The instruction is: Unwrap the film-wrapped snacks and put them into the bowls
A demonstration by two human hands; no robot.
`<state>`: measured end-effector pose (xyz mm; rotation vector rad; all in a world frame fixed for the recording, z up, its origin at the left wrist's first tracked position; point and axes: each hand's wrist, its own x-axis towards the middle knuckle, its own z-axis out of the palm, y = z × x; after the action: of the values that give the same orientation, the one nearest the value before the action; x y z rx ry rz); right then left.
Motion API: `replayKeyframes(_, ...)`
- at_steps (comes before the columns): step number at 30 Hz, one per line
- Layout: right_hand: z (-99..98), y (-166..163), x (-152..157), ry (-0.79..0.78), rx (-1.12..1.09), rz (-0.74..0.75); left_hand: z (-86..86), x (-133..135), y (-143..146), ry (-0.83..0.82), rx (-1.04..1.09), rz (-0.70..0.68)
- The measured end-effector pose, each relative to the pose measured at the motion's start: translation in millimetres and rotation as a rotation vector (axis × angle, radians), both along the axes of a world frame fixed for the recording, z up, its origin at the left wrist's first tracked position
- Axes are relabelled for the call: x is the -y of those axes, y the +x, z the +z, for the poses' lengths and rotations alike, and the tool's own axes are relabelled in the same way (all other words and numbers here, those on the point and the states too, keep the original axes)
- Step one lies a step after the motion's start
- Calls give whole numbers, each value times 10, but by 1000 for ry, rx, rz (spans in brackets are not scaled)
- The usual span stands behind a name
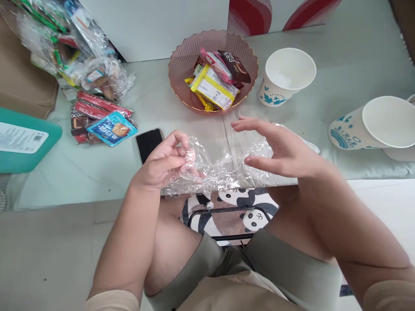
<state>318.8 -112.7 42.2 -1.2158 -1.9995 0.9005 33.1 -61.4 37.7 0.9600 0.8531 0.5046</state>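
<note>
A crumpled clear plastic wrapper [217, 172] lies along the front edge of the table. Fingers of my left hand [165, 162] are pinched on its left end. My right hand [279, 149] hovers over the other end with thumb and fingers spread, holding nothing. Beyond the hands, a pink ribbed glass bowl [181, 90] with a gold rim holds several packaged snacks [217, 86]. A black phone [148, 142] lies just left of my left hand, partly covered by it.
Paper cups [285, 77] stand at the right, some tipped or nested [372, 125]. Snack packets [112, 127] and a plastic bag of snacks [78, 56] are at the left, near a green bottle [26, 140] and a cardboard box [22, 73]. A white box [145, 26] stands behind.
</note>
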Motion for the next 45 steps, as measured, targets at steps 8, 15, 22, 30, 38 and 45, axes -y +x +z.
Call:
replayKeyframes(8, 36, -240, -76, -152, 266, 141, -20, -10, -54, 12, 10, -46)
replayKeyframes(15, 27, -138, -40, -336, 140, -150, -96, -108, -26, 147, -111, 173)
replayKeyframes(22, -178, -81, 71, -596, -70, -231, -172, -216, 127, 199, -143, 503)
replayKeyframes(30, -406, -179, 197, -492, -761, -515, -314, -44, 436, -144, 231, 481)
replayKeyframes(38, -383, -208, 247, -456, -870, -563, -386, -137, 425, -66, 376, 576)
replayKeyframes(45, -442, -289, 236, -826, -697, -756, -428, -11, 512, -140, 266, 386)
